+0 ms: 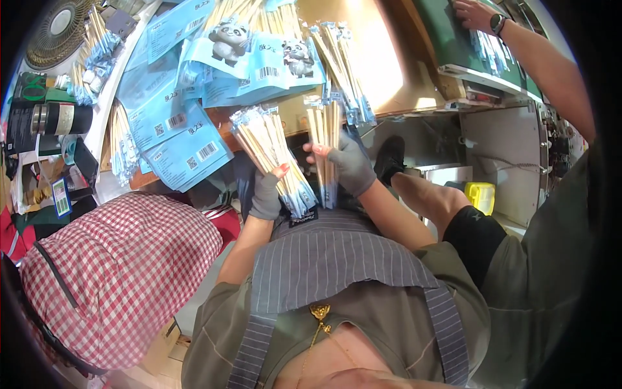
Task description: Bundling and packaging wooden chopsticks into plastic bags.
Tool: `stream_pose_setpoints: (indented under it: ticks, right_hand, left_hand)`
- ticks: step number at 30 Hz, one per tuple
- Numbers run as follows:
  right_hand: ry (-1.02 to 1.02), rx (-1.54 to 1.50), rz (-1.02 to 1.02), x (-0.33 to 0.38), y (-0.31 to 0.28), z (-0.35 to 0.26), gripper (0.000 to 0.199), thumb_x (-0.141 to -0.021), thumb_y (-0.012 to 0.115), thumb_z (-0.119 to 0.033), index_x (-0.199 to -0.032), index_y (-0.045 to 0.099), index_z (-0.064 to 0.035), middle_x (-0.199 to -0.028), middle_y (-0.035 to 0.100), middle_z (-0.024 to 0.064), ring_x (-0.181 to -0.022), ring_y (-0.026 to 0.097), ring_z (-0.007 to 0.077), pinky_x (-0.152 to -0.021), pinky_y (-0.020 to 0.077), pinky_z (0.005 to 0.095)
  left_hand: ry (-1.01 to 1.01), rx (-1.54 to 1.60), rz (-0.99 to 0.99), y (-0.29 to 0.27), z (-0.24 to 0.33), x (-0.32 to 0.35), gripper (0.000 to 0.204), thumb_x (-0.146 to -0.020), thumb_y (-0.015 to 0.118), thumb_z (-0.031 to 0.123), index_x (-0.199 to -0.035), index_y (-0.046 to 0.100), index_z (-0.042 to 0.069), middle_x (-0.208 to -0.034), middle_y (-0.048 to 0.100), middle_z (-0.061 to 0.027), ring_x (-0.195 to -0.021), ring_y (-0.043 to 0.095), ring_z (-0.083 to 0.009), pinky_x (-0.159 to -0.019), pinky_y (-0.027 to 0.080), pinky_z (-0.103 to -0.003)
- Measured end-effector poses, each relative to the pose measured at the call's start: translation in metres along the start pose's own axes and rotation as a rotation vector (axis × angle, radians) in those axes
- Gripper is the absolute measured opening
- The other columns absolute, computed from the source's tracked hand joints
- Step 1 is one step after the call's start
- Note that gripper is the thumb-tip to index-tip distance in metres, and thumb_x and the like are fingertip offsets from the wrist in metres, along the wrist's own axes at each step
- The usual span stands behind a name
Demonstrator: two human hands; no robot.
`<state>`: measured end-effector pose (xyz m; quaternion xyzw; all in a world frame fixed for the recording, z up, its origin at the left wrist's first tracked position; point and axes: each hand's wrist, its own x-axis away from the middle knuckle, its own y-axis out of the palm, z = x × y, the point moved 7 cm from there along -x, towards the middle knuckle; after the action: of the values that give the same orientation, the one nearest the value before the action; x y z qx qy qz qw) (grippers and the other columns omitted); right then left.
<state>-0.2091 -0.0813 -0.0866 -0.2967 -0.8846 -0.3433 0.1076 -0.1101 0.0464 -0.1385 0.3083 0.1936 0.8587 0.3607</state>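
My left hand [267, 194], in a grey fingerless glove, is closed round a thick bundle of wrapped chopsticks [269, 152]. They are pale wooden sticks in clear sleeves with blue ends, tilted with their tops to the left. Close beside it, my right hand [353, 163], gloved alike, grips a smaller bundle of wrapped chopsticks [324, 133], held nearly upright. Both bundles are in front of my striped apron [337, 259], at the table's near edge. Just beyond lie light-blue printed bags [188, 152] with panda pictures, and another pile of wrapped chopsticks [343, 71].
More wrapped chopsticks [123, 146] lie left of the bags. A fan [58, 29] and a flask [61, 118] stand far left. Red-checked clothing [123, 272] is close on my left. At right, a co-worker's hand [474, 14] rests over a green surface [440, 32]; a yellow container [480, 196] is below.
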Motion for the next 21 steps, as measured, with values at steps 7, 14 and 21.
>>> stream_pose_setpoints:
  ticks: [7, 14, 21]
  right_hand:
    - [-0.53, 1.339, 0.588, -0.057, -0.006, -0.121, 0.048, -0.088, 0.054, -0.032, -0.121, 0.049, 0.0024, -0.115, 0.057, 0.0243, -0.106, 0.056, 0.0348, -0.091, 0.0425, 0.0428]
    - [-0.378, 1.728, 0.608, -0.123, -0.035, -0.091, 0.085, -0.086, 0.045, -0.059, -0.143, 0.024, 0.0006, -0.146, 0.022, 0.027, -0.135, 0.021, 0.041, -0.108, 0.0073, 0.0603]
    - [0.067, 0.77, 0.091, -0.02, 0.021, 0.002, 0.044, -0.082, 0.07, -0.031, -0.105, 0.061, 0.0055, -0.091, 0.064, 0.0065, -0.083, 0.06, 0.015, -0.077, 0.0465, 0.0258]
  left_hand:
    - [-0.008, 0.018, -0.034, 0.006, 0.008, 0.01, 0.037, -0.078, 0.063, 0.017, -0.108, 0.055, -0.002, -0.09, 0.062, -0.0111, -0.078, 0.065, -0.0222, -0.067, 0.054, -0.034]
    - [-0.016, -0.008, -0.076, 0.016, 0.014, 0.01, 0.034, -0.076, 0.065, 0.014, -0.105, 0.056, -0.002, -0.087, 0.062, -0.0107, -0.076, 0.065, -0.0228, -0.067, 0.055, -0.035]
    - [0.118, -0.157, -0.129, -0.002, -0.001, -0.003, 0.042, -0.077, 0.067, 0.014, -0.116, 0.058, 0.002, -0.108, 0.061, -0.0035, -0.096, 0.057, -0.0125, -0.084, 0.044, -0.026]
